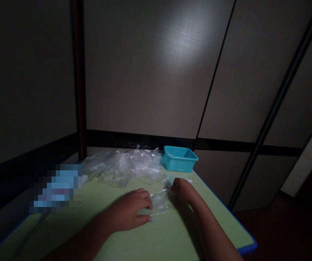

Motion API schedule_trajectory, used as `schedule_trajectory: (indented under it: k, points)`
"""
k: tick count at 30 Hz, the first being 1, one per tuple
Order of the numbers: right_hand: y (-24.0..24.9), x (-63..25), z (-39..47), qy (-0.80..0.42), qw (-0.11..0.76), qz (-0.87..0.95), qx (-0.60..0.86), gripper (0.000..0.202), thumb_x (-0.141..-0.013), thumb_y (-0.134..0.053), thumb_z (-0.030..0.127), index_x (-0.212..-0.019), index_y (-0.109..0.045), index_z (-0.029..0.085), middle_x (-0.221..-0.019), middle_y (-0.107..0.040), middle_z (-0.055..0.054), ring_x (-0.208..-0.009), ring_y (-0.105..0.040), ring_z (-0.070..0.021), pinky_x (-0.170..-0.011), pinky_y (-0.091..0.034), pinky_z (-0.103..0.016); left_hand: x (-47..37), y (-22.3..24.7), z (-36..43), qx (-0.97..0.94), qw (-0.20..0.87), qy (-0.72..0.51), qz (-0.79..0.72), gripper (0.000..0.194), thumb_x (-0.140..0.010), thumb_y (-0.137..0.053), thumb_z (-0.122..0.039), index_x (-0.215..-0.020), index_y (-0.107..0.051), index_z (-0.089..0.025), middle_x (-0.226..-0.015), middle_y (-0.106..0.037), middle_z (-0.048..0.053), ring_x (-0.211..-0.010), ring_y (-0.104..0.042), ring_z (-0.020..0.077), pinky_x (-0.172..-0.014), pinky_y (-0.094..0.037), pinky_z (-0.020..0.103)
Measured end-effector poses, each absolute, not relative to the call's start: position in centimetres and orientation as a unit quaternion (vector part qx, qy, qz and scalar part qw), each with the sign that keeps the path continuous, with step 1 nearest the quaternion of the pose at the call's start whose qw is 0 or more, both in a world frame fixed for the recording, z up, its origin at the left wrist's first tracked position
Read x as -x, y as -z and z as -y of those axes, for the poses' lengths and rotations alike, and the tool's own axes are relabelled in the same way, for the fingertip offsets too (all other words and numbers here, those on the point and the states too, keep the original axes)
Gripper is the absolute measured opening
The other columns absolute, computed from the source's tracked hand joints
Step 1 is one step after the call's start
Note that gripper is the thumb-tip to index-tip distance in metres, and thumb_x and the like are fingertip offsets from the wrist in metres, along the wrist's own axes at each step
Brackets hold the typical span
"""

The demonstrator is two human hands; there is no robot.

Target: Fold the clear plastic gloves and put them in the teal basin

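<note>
A clear plastic bag [159, 203] lies on the green tabletop [134, 243] between my two hands. My right hand [183, 190] has its fingers pinched together at the bag's far right end. On the near left side, my left hand [132, 210] rests with curved fingers, its thumb apart from them, at the bag's edge. A gap shows between that thumb and the fingers. Beyond both hands spreads a crumpled pile of clear plastic bags [134, 163].
A turquoise plastic basin [180, 165] stands at the far right corner of the table, beside the pile. At the left edge is a blurred-out blue object [60, 186]. Dark cabinet panels [145, 79] rise right behind the table, which has a blue edge [248, 248].
</note>
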State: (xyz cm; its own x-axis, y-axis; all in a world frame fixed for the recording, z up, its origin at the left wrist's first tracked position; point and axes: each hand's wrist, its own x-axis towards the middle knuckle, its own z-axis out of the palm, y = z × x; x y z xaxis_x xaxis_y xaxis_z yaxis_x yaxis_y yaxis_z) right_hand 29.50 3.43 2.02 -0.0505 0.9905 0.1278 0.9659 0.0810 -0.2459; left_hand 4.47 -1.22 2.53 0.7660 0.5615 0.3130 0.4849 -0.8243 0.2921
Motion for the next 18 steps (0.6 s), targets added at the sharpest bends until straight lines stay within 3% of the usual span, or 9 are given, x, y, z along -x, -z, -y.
schedule_trajectory:
  k: [4, 10, 18]
  points:
    - [-2.2, -29.9, -3.2, -0.033, 0.113, 0.704, 0.7, 0.022, -0.076, -0.054, 0.036, -0.078, -0.064, 0.017, -0.082, -0.067, -0.011, -0.073, -0.06, -0.0206, -0.056, -0.034, -0.025, -4.4, -2.5, 1.1, -0.936, 0.095, -0.196, -0.276, 0.017, -0.077, -0.061, -0.033, -0.091, -0.059, -0.023, -0.091, -0.056, 0.002, -0.088, -0.049, 0.0186, -0.077, -0.039, 0.027]
    - [-2.7, -31.6, -3.1, -0.008, 0.109, 0.639, 0.761, 0.033, -0.08, -0.046, 0.036, -0.094, -0.062, 0.01, -0.093, -0.064, -0.022, -0.085, -0.061, -0.0289, -0.065, -0.041, -0.032, -4.2, -2.6, 1.1, -0.936, 0.083, -0.187, -0.285, 0.017, -0.078, -0.06, -0.033, -0.092, -0.058, -0.024, -0.091, -0.055, 0.002, -0.088, -0.049, 0.0181, -0.077, -0.039, 0.026]
    - [-2.4, -31.3, -2.7, -0.119, 0.113, 0.649, 0.743, 0.028, -0.066, -0.064, 0.041, -0.067, -0.067, 0.013, -0.059, -0.065, -0.01, -0.061, -0.064, -0.0218, -0.053, -0.043, -0.025, -4.1, -2.4, 0.9, -0.927, 0.076, -0.191, -0.313, 0.022, -0.077, -0.06, -0.029, -0.098, -0.057, -0.025, -0.098, -0.052, 0.002, -0.092, -0.048, 0.0191, -0.08, -0.039, 0.027]
